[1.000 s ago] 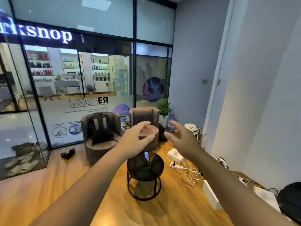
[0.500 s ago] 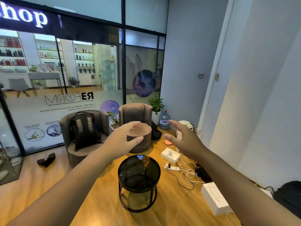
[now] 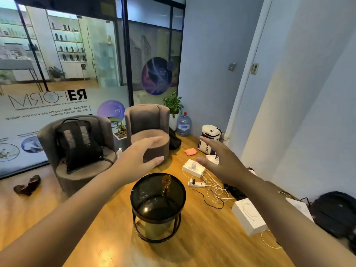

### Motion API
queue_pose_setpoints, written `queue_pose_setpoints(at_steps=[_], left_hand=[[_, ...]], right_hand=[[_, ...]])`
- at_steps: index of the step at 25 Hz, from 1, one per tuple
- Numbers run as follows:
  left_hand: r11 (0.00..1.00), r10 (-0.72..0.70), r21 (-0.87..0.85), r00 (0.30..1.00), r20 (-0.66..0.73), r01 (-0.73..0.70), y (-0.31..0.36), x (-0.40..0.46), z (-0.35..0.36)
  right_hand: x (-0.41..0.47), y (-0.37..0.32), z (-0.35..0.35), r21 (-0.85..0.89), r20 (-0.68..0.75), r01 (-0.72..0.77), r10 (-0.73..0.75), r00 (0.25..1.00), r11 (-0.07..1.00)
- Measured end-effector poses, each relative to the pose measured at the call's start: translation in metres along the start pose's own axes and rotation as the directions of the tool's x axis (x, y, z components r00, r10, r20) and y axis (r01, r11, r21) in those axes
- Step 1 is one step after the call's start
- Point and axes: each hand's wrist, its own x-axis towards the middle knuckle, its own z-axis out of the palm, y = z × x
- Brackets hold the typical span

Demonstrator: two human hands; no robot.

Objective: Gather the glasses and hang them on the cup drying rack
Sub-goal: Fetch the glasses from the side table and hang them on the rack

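Closer now, the round glass tabletop [image 3: 138, 191] is approached with the left hand [image 3: 134, 160] and right hand [image 3: 221, 162] outstretched, each grip apart and empty; one amber glass [image 3: 166, 182] waits below, ungathered, no drying rack seen.

the room is evenly and fairly brightly lit, with much of the light seemingly coming through the glass wall [image 3: 63, 78], whose pane looks washed out and hazy with pale reflections. a small bright glint sits on the dark glass top of the round table [image 3: 145, 209], and the wooden floor [image 3: 202, 237] carries a soft sheen with only faint shadow under the table. the wide lens bends the walls and door frame toward the edges, and the forearms at the bottom corners are smeared and out of focus.
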Motion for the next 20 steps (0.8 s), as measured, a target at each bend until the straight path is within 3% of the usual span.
queue_pose_setpoints(at_steps=[7, 14, 20], left_hand=[[0.998, -0.062, -0.025, 0.998, 0.011, 0.062, -0.067, 0.083, 0.039], [0.973, -0.216, -0.067, 0.974, 0.064, 0.22, -0.133, 0.164, 0.128], [0.927, -0.323, -0.127, 0.922, 0.213, 0.354, -0.2, 0.204, 0.22]], right_hand=[[0.094, 0.069, 0.035, 0.029, 0.016, -0.013, 0.013, 1.0, 0.999], [0.19, 0.165, 0.08, 0.072, 0.181, -0.059, 0.045, 0.982, 0.996], [0.24, 0.241, 0.141, 0.11, 0.277, -0.181, 0.145, 0.95, 0.977]])
